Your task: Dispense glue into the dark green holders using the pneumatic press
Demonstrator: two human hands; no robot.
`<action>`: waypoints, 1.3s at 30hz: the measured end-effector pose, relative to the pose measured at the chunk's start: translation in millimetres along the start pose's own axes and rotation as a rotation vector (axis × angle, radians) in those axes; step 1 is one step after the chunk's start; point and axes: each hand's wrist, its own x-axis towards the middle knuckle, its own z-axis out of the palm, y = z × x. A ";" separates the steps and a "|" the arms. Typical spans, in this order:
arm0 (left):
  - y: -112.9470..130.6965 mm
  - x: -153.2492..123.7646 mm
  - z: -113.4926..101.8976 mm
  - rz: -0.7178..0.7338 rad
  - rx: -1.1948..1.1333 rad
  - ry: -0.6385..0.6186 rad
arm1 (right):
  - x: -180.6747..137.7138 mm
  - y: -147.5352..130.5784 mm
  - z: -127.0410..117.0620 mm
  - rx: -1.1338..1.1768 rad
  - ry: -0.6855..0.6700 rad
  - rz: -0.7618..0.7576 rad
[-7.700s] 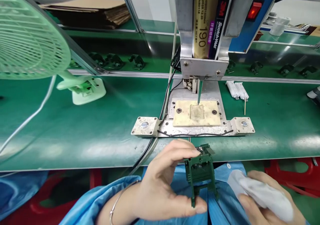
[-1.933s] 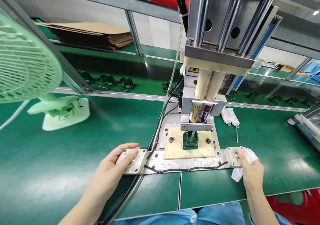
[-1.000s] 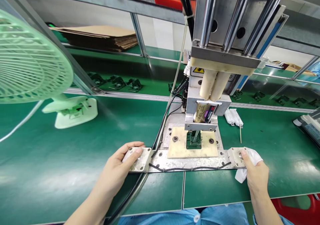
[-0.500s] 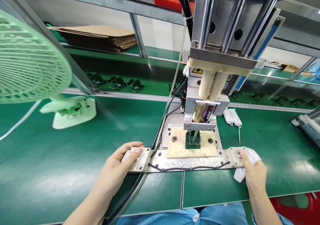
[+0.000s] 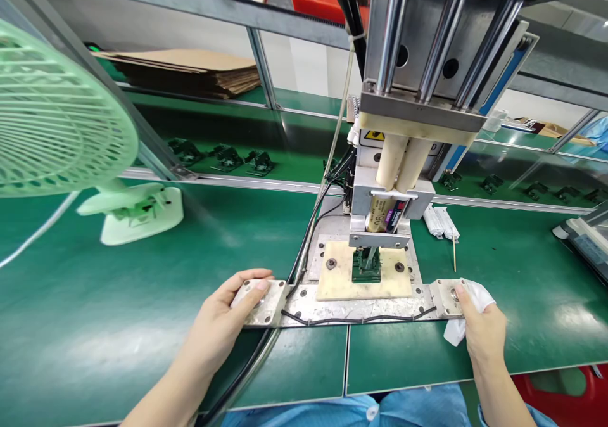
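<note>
Part [image 5: 366, 267] sat in the jig [image 5: 332, 284] on the table [image 5: 142, 313] under the lowered dispenser [image 5: 386, 215], no longer pinched in the left hand [image 5: 223, 316] as 7.7 s before. That hand's grip lay open, fingers flat on the left pad [image 5: 263, 301]. The right hand [image 5: 482, 333] kept its grip closed on a cloth [image 5: 481, 293], with 1 finger on the right pad [image 5: 445, 295]. Nothing had shifted over the last 1 s.

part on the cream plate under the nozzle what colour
The part is dark green, head view.

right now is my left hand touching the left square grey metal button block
Touching. Head view: left hand lies flat on the left square grey metal button block; right hand grips a white cloth.
</note>
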 end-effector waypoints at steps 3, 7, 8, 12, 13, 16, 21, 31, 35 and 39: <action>-0.4 1.1 -1.2 0.006 0.002 -0.004 | -1.4 -2.7 -0.1 0.002 0.011 -0.007; 5.3 -3.5 2.9 0.016 0.001 0.016 | -2.6 -4.0 -0.1 0.011 0.020 0.001; 7.4 -5.4 4.6 0.019 -0.004 0.030 | -2.8 -4.0 0.0 0.013 0.016 0.000; 13.6 -10.4 8.3 0.018 -0.012 0.056 | -3.6 -3.5 0.8 0.036 0.000 -0.020; 14.1 -10.4 8.0 0.013 -0.005 0.051 | -3.8 -3.3 1.0 0.043 0.003 -0.024; 13.5 -8.9 5.5 -0.001 -0.004 0.038 | -3.6 -1.8 1.1 0.038 0.007 -0.026; 12.8 -9.0 4.1 -0.037 -0.049 0.054 | -2.8 0.6 0.5 0.002 0.000 0.012; 24.4 -15.3 5.5 0.096 0.283 0.170 | -3.5 2.7 1.5 0.060 -0.013 0.008; 52.5 -26.8 25.6 0.299 0.619 0.152 | -2.8 5.8 1.0 0.070 -0.041 0.001; 77.2 -22.7 67.4 0.335 0.587 -0.248 | -2.3 5.1 -0.3 0.074 -0.039 -0.046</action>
